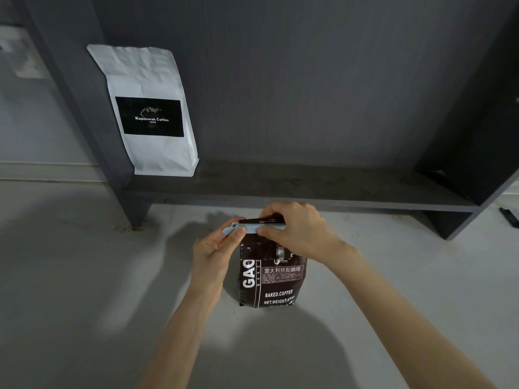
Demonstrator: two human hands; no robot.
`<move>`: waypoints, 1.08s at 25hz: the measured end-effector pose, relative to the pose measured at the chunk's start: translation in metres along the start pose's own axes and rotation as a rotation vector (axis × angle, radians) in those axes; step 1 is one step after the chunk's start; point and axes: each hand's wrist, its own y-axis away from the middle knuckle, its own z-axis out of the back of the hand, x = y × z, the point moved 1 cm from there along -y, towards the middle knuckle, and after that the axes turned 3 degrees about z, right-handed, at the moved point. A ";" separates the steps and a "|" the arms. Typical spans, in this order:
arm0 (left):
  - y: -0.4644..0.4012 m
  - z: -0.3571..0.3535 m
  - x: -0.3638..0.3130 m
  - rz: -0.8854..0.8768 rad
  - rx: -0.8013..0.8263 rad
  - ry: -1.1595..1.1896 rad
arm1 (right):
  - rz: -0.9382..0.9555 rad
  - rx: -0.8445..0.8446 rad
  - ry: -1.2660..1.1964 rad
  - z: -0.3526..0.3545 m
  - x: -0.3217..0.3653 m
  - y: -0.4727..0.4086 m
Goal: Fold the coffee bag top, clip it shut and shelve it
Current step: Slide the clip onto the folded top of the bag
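Dark brown and glossy, the foil coffee bag with white lettering (271, 276) stands upright on the pale grey desk (84, 276), just in front of the dark grey shelf board (309, 186). Its top is folded over, and a pale blue plastic bar clip (252, 228) lies across the fold, long axis running from 9 to 3 o'clock. The left hand (216, 248) pinches the clip's hinged end at 9 o'clock of the bag top, thumb and finger closed on it. The right hand (295, 228) wraps over the fold and the clip's other end at 3 o'clock, fingers pressed down there; whether the clip has latched cannot be told, since this hand hides the catch. Both hands are thus clamped on the clip, one at each end. The shelf lies at 12 o'clock from the hands, close behind the bag. A white paper coffee bag with a black label (148, 113) leans at its left end, so the free space sits straight ahead and to 1 o'clock, nearer the right hand.
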 end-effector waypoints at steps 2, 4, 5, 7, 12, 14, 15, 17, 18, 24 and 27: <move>-0.001 0.001 0.000 0.004 -0.012 -0.002 | -0.001 0.013 -0.001 -0.001 0.002 0.000; -0.002 0.001 0.001 0.009 -0.011 -0.008 | -0.005 0.018 0.004 -0.003 0.003 -0.001; -0.002 0.001 0.001 0.007 -0.002 -0.017 | -0.011 0.022 -0.001 -0.003 0.003 -0.001; -0.002 0.001 0.000 -0.005 0.028 -0.049 | -0.019 0.033 -0.025 -0.005 0.005 -0.003; -0.002 0.009 -0.005 -0.034 0.107 -0.135 | -0.035 0.028 -0.047 -0.010 0.007 -0.007; -0.002 0.011 -0.007 -0.035 0.144 -0.170 | -0.036 0.013 -0.069 -0.010 0.005 -0.005; -0.001 0.011 -0.008 -0.051 0.150 -0.185 | -0.033 0.005 -0.080 -0.009 0.004 -0.005; 0.001 0.010 -0.008 -0.081 0.136 -0.205 | -0.035 -0.008 -0.089 -0.010 0.004 -0.004; 0.002 0.008 -0.009 -0.093 0.123 -0.208 | -0.037 -0.019 -0.091 -0.011 0.004 -0.005; 0.009 -0.005 -0.006 -0.116 -0.009 -0.148 | -0.045 -0.128 -0.062 -0.017 0.006 -0.004; 0.011 -0.010 -0.007 -0.114 -0.042 -0.121 | -0.036 -0.177 -0.052 -0.021 0.006 -0.003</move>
